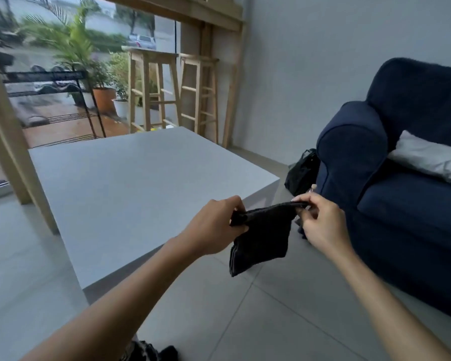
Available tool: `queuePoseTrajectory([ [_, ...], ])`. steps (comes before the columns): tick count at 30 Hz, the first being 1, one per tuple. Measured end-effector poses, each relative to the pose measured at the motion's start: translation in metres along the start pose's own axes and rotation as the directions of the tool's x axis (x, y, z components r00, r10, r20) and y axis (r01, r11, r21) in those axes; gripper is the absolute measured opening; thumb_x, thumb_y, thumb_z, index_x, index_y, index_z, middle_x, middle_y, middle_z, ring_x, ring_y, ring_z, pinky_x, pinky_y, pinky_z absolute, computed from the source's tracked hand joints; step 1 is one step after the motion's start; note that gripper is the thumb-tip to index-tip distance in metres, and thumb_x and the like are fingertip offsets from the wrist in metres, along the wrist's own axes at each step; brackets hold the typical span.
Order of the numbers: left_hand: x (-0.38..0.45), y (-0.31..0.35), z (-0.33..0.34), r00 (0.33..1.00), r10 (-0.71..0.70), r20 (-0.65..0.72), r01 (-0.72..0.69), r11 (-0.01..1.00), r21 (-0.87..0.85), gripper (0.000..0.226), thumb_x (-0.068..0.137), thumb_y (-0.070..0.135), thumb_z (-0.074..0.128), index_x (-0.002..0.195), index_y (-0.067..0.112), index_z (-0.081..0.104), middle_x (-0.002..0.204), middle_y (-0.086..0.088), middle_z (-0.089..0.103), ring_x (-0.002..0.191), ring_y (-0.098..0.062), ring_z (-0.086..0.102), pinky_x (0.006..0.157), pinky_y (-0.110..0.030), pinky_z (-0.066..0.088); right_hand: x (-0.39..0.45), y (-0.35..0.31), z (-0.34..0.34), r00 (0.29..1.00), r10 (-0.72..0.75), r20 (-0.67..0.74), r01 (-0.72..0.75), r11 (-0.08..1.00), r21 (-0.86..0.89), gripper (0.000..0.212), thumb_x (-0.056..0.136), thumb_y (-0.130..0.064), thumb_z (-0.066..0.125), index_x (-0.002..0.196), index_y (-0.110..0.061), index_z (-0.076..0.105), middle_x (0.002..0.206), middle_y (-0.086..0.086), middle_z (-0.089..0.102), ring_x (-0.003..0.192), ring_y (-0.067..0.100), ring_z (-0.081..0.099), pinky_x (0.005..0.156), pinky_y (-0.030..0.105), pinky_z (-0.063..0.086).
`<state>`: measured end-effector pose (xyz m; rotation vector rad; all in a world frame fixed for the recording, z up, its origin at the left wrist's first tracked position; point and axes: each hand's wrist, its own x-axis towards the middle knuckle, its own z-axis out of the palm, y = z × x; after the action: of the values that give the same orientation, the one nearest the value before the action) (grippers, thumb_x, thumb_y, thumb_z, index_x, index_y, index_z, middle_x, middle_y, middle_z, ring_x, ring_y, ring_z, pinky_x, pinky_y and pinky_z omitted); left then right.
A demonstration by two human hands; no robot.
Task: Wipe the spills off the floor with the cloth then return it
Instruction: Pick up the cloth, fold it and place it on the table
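Observation:
A black cloth (pixel 263 238) hangs in the air between my two hands, above the grey tiled floor (pixel 271 313) at the near right corner of a low grey table (pixel 130 194). My left hand (pixel 216 225) grips the cloth's upper left corner. My right hand (pixel 320 222) pinches its upper right edge between thumb and fingers. The cloth's top edge is stretched between them and the rest droops down, folded. I see no spill on the floor tiles in view.
A dark blue sofa (pixel 391 183) with a grey cushion (pixel 427 157) stands at the right. A black bag (pixel 302 173) sits on the floor beside its arm. Two wooden stools (pixel 172 92) and a window stand beyond the table. A dark patterned item (pixel 151 351) lies at the bottom edge.

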<state>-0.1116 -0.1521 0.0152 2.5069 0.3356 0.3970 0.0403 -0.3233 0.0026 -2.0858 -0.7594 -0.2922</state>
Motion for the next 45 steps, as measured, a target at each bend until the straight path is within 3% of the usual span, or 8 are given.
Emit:
queuePoseTrajectory([
  [9,-0.002,-0.062,-0.046,0.965,-0.207,-0.164,0.174,0.965,-0.196,0.012,0.085,0.026,0.065,0.085,0.027,0.054,0.085,0.004,0.066,0.068,-0.009,0.062,0.056,-0.024,0.046,0.046,-0.047,0.090,0.995,-0.085,0.053,0.076,0.984,0.160,0.029,0.087,-0.003,0.059,0.084,-0.031,0.063,0.074,-0.022,0.061,0.068,0.002,0.060,0.057,0.003,0.040],
  [12,0.012,-0.081,-0.057,0.930,-0.314,-0.189,0.231,0.903,-0.362,0.013,0.086,0.020,0.065,0.095,0.016,0.058,0.088,-0.004,0.070,0.073,-0.020,0.067,0.064,-0.037,0.058,0.071,-0.061,0.117,0.990,-0.094,0.107,0.077,0.986,0.147,0.028,0.088,-0.005,0.057,0.083,-0.032,0.061,0.077,-0.022,0.060,0.075,0.011,0.061,0.066,0.017,0.044],
  [17,0.030,-0.118,-0.059,0.848,-0.526,-0.068,0.380,0.692,-0.614,0.030,0.084,0.012,0.069,0.109,0.002,0.058,0.099,-0.019,0.070,0.072,-0.024,0.068,0.068,-0.030,0.058,0.100,-0.067,0.161,0.965,-0.042,0.260,0.042,0.999,0.004,0.018,0.087,-0.010,0.057,0.089,-0.026,0.065,0.089,-0.005,0.064,0.086,0.023,0.060,0.074,0.030,0.046],
  [25,0.047,-0.145,-0.040,0.736,-0.661,-0.144,0.473,0.654,-0.590,0.028,0.081,0.013,0.071,0.104,0.002,0.060,0.099,-0.017,0.068,0.072,-0.030,0.067,0.074,-0.042,0.059,0.119,-0.070,0.199,0.951,-0.024,0.309,0.039,0.998,-0.041,0.020,0.087,-0.007,0.056,0.092,-0.021,0.069,0.097,0.005,0.068,0.093,0.026,0.060,0.075,0.028,0.044],
  [30,0.052,-0.146,-0.037,0.743,-0.596,-0.304,0.509,0.798,-0.322,0.056,0.082,0.020,0.070,0.130,0.006,0.047,0.126,-0.014,0.055,0.110,-0.026,0.054,0.088,-0.030,0.045,0.119,-0.067,0.204,0.924,-0.052,0.379,0.082,0.995,-0.065,0.034,0.090,-0.018,0.061,0.123,-0.025,0.058,0.105,0.001,0.058,0.092,0.019,0.053,0.076,0.028,0.039],
  [34,0.045,-0.137,-0.039,0.804,-0.474,-0.359,0.460,0.878,-0.130,0.050,0.084,0.024,0.069,0.127,0.009,0.051,0.129,-0.010,0.046,0.117,-0.026,0.047,0.089,-0.026,0.035,0.101,-0.061,0.189,0.905,-0.076,0.418,0.133,0.985,-0.108,0.011,0.085,-0.022,0.065,0.094,-0.028,0.068,0.092,-0.006,0.065,0.081,0.015,0.057,0.071,0.026,0.042],
  [39,0.022,-0.129,-0.039,0.961,-0.240,-0.135,0.257,0.957,0.131,0.030,0.087,0.029,0.064,0.114,0.017,0.067,0.124,0.000,0.060,0.115,-0.021,0.054,0.090,-0.026,0.040,0.063,-0.056,0.160,0.805,-0.174,0.567,0.209,0.978,0.003,0.006,0.073,-0.030,0.078,0.075,-0.032,0.073,0.077,-0.015,0.065,0.074,-0.003,0.058,0.069,0.012,0.042],
  [45,-0.002,-0.134,-0.036,0.987,-0.149,-0.052,0.154,0.982,0.110,0.039,0.081,0.029,0.072,0.120,0.029,0.066,0.142,0.007,0.050,0.132,-0.015,0.044,0.098,-0.016,0.029,0.033,-0.048,0.150,0.806,-0.263,0.530,0.265,0.961,0.074,0.019,0.071,-0.028,0.082,0.090,-0.031,0.077,0.097,-0.020,0.060,0.093,-0.001,0.057,0.078,0.000,0.035],
])
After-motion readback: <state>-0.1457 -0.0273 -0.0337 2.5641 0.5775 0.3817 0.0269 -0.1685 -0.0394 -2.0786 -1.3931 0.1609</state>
